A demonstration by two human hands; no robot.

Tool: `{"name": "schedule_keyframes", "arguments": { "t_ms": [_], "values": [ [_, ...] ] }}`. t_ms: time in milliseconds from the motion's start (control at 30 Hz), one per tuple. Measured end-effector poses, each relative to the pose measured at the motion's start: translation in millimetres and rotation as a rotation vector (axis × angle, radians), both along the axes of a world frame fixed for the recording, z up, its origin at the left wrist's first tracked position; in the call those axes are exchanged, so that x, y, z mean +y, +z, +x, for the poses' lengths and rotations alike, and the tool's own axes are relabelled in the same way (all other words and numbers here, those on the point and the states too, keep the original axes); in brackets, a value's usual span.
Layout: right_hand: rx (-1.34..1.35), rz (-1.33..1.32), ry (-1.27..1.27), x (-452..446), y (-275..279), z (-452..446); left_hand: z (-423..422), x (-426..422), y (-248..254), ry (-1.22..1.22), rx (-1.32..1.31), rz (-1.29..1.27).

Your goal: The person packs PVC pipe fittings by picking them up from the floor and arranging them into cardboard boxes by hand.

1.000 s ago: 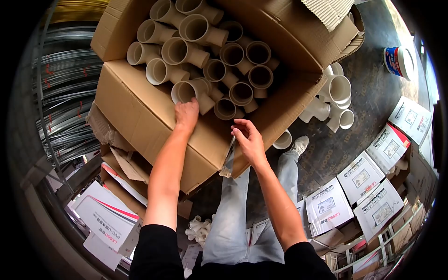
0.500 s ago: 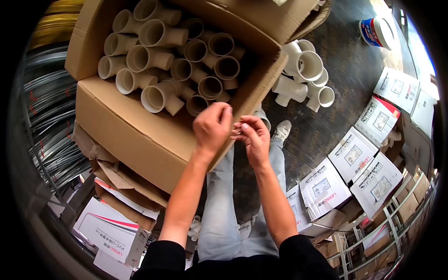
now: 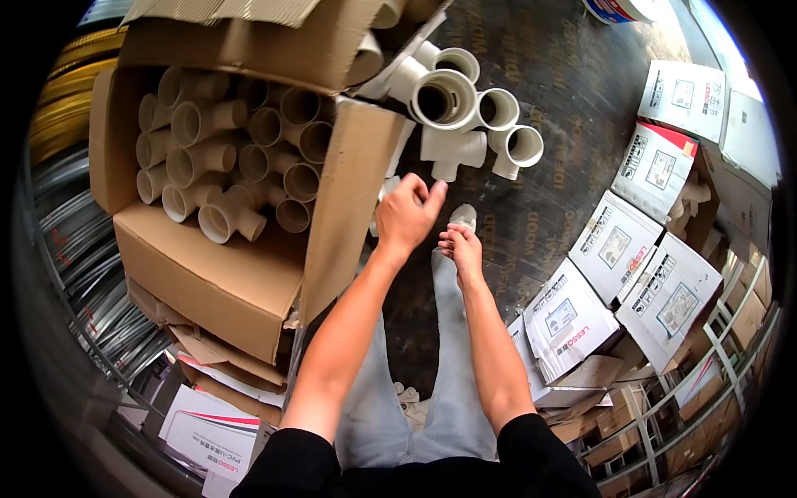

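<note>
My left hand [image 3: 407,214] is loosely closed, fingers curled under and thumb sticking out, with nothing visible in it. It is in the air just right of the carton's raised flap [image 3: 353,199], below a white pipe tee [image 3: 452,148]. My right hand [image 3: 463,251] is beside it, lower and to the right, fingers curled in towards the palm and nothing seen in them. To the left stands an open cardboard carton [image 3: 199,270] with several white plastic pipe tees [image 3: 199,162] inside. More white pipe fittings [image 3: 502,112] stand on the dark floor beyond my hands.
White printed cartons [image 3: 614,253] line the right side, beside a metal rack [image 3: 722,332]. Grey coiled pipe [image 3: 75,249] and yellow coils [image 3: 75,100] are at the left. A bucket [image 3: 618,10] is at the top edge. My shoe [image 3: 463,217] is beyond my right hand.
My view has swung right, so the carton now lies further left. Both hands have come away from the carton's near corner towards the fittings on the floor.
</note>
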State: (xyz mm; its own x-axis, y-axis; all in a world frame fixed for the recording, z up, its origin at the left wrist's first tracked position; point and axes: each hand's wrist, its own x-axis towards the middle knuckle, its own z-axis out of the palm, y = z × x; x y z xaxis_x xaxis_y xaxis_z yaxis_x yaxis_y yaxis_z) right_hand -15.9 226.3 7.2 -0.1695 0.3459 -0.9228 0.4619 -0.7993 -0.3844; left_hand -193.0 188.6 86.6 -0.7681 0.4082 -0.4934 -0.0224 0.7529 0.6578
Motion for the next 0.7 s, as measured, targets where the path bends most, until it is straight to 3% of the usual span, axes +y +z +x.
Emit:
{"name": "schedule_keyframes", "arguments": {
  "t_ms": [67,133,200,333,467,700],
  "values": [
    [-0.026,-0.015,-0.009,11,-2,8,-9,17,-35,0.231,-0.213,0.082],
    [-0.034,-0.022,-0.010,21,-8,17,-24,40,-58,0.510,-0.592,0.155],
    [-0.044,-0.025,-0.011,35,-14,24,-35,62,-71,0.547,-0.637,0.155],
    [-0.042,-0.005,-0.007,63,-25,39,-53,88,-102,0.656,-0.709,0.201],
    [-0.042,0.031,0.003,83,-48,50,-51,95,-111,0.632,-0.548,0.207],
    [-0.114,0.073,0.115,111,-93,69,46,62,-92,0.546,-0.426,0.231]
  ]
}}
